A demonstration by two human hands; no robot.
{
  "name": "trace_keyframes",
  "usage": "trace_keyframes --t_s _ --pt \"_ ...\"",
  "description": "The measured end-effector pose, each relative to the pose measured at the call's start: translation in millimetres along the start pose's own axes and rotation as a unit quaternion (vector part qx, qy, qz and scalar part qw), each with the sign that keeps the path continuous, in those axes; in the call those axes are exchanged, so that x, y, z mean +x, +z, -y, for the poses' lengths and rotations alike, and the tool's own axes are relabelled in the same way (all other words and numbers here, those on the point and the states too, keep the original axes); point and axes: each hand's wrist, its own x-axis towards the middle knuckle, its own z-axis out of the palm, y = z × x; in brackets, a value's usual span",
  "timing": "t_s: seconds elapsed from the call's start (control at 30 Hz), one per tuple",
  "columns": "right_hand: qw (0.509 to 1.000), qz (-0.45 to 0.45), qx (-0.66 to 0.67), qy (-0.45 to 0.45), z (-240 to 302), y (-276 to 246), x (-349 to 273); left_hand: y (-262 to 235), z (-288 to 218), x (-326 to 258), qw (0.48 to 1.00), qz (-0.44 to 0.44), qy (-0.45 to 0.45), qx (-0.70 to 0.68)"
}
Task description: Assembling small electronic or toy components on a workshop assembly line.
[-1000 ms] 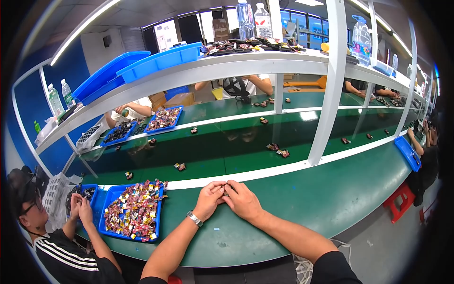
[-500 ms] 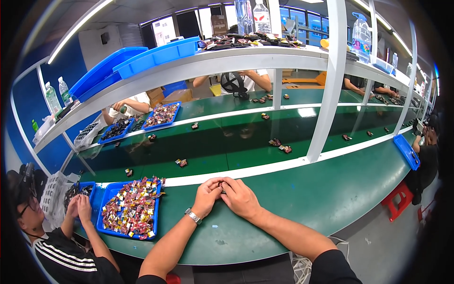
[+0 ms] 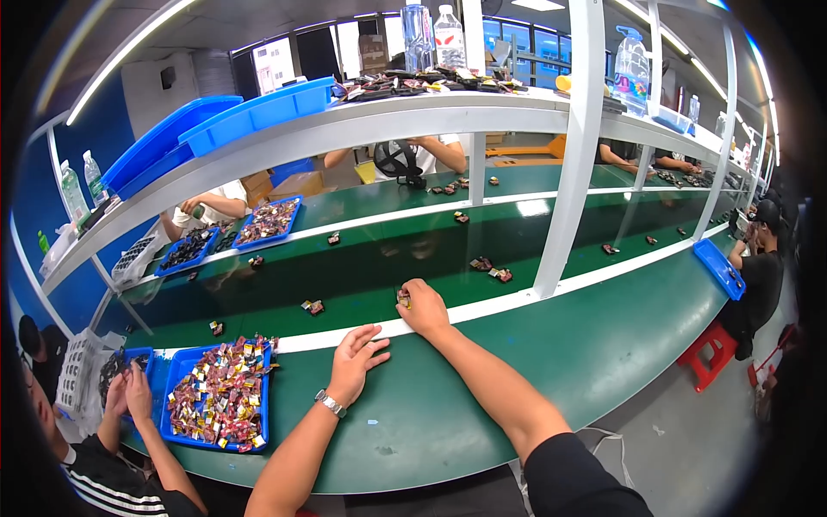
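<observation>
Reaching over the white rail [image 3: 332,339], my right hand [image 3: 424,308] pinches a small electronic part [image 3: 403,297] with dark, reddish and yellowish bits at its fingertips, just above the dark green belt. The fingers partly hide the part. My left hand [image 3: 354,362], with a metal watch on the wrist, is off the bench with fingers spread and nothing in them. Left of it stands a blue tray [image 3: 266,418] heaped with small red, white and yellow parts [image 3: 220,392].
Similar small parts lie along the belt, including a cluster [image 3: 491,269]. A white post [image 3: 575,164] rises from the rail and supports a shelf [image 3: 379,121]. At left, a co-worker's hands [image 3: 127,392] work beside my tray. Another blue tray [image 3: 719,269] lies at right.
My hands were together over the bench and have parted. The right moved forward over the rail with the small part; the left opened and stayed nearer. The whole view has shifted slightly.
</observation>
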Motion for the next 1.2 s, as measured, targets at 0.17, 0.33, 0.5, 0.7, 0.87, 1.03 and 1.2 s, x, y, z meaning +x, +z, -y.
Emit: trace_keyframes --t_s 0.17,0.33,0.5,0.7,0.87,1.03,1.2 --pt "0.977 0.03 -0.206 -0.039 -7 -29 27 -13 -1 -5 1.0 0.014 0.002 -0.003" --pt "0.909 -0.01 -0.362 0.205 -98 -109 28 -3 -4 -4 0.998 0.035 -0.006 0.043" --pt "0.925 0.06 -0.331 0.177 -144 -119 24 -2 2 1 0.998 0.044 -0.011 0.053" --pt "0.943 0.079 -0.292 0.142 -146 -124 37 -6 1 -3 0.996 0.066 -0.008 0.063" --pt "0.976 0.087 -0.191 0.061 -108 -120 29 -7 0 -1 0.996 0.068 0.001 0.055" --pt "0.971 0.21 -0.096 -0.058 -1 -102 -6 -7 0 -3 0.997 0.065 0.003 0.046" --pt "0.915 0.378 -0.052 -0.128 80 -70 -58 -9 1 -2 0.998 0.051 0.021 0.017"
